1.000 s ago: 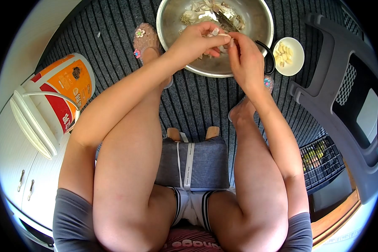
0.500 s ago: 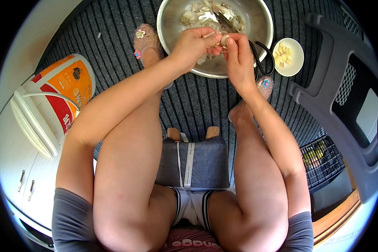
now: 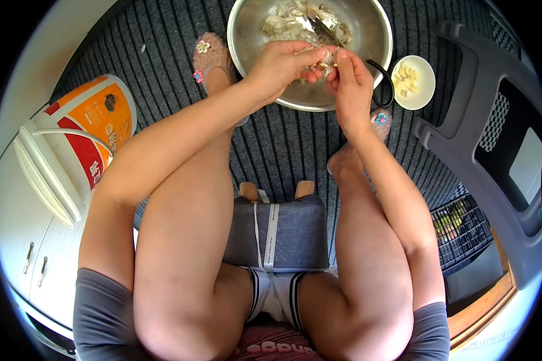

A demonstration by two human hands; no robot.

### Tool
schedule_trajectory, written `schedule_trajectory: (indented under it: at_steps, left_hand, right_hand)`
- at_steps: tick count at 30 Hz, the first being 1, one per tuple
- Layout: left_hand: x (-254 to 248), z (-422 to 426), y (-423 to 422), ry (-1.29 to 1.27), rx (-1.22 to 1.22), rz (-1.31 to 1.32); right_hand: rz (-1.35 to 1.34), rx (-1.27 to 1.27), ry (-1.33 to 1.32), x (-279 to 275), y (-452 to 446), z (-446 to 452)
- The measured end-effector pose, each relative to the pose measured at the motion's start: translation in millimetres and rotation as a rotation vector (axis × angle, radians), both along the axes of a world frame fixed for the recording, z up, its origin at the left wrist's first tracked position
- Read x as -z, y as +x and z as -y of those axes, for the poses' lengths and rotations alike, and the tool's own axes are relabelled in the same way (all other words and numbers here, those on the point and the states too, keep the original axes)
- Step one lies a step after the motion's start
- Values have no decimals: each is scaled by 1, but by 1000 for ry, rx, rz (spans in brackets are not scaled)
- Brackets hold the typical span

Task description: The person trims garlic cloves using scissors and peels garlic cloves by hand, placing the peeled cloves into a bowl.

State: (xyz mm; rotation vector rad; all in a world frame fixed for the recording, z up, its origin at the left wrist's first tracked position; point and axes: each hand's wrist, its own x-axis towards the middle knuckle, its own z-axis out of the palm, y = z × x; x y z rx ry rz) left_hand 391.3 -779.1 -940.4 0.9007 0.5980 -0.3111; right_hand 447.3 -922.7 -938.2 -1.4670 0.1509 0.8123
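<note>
Over a wide steel basin [image 3: 312, 102], my left hand [image 3: 286, 67] is closed, pinching a piece of garlic [image 3: 327, 61] wrapped in loose papery skin. My right hand [image 3: 353, 81] closes thumb and finger on the right side of the same garlic. Below them in the basin lie garlic skins [image 3: 277, 27] and scissors [image 3: 326, 30], blades inward; their black handle [image 3: 386, 99] loops over the right rim, partly hidden by my right hand. Just right of the basin, a small white bowl [image 3: 426, 90] holds several peeled garlic cloves [image 3: 406, 78].
A grey plastic step stool [image 3: 457, 120] stands at the right, with a black crate [image 3: 464, 240] below it. On the left, an orange and white bucket [image 3: 96, 114] leans by white cabinet doors [image 3: 36, 240]. A grey cushioned seat [image 3: 295, 234] sits between my legs. Ribbed dark matting [image 3: 289, 150] covers the floor.
My right hand has turned and shifted slightly right, its fingertips moving off the clove's front. More loose skin shows between both hands. My left hand has hardly moved.
</note>
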Motion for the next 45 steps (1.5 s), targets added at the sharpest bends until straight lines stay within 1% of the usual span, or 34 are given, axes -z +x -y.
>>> schedule_trajectory:
  at_steps: [3, 6, 9, 12, 15, 18, 19, 22, 23, 26, 27, 30, 32, 33, 35, 38, 41, 45]
  left_hand:
    - [1, 2, 1, -13, -47, -19]
    - [4, 2, 3, -25, -99, -15]
    - [6, 2, 3, -60, -131, -18]
    - [8, 2, 2, -50, -115, -49]
    - [11, -4, 2, 0, -69, -76]
    - [15, -10, 1, 59, -56, -83]
    - [17, -11, 2, 88, -56, -82]
    - [24, -12, 5, 128, -12, -93]
    - [26, -11, 5, 134, 9, -100]
    - [21, -9, 10, 64, -107, -175]
    - [22, -10, 10, 33, -108, -140]
    - [23, -15, 9, -41, -107, -59]
    - [19, -13, 9, -67, -102, -32]
    - [15, -12, 9, -44, -75, -35]
    - [7, -8, 7, 2, -22, -41]
    - [-7, -3, 10, 5, -42, -75]
    - [-7, -9, 5, 102, 92, -14]
    - [-4, -9, 3, 400, 117, -12]
  right_hand:
    - [-77, 15, 53, -6, 7, -2]
    - [-67, 75, 156, 7, 7, 0]
    - [-61, 72, 104, 9, 8, 1]
    - [-1, -34, -57, -1, 12, -2]
    - [165, -208, -112, 10, 15, 2]
    - [167, -90, -113, 19, 24, 7]
    - [200, -136, -143, 19, 28, 10]
    - [495, -406, -337, 16, 28, 7]
    - [582, -440, -357, 13, 26, 4]
    - [1149, -516, -439, 17, 23, 1]
    - [1064, -504, -411, 13, 23, -1]
    - [1024, -523, -413, 5, 24, -3]
    - [903, -536, -352, 1, 23, -4]
    - [843, -542, -322, -1, 22, -5]
    - [802, -555, -363, -5, 18, -6]
    - [754, -516, -384, -4, 22, -3]
    - [684, -437, -335, -9, 22, -3]
    - [605, -396, -220, -1, 20, -2]
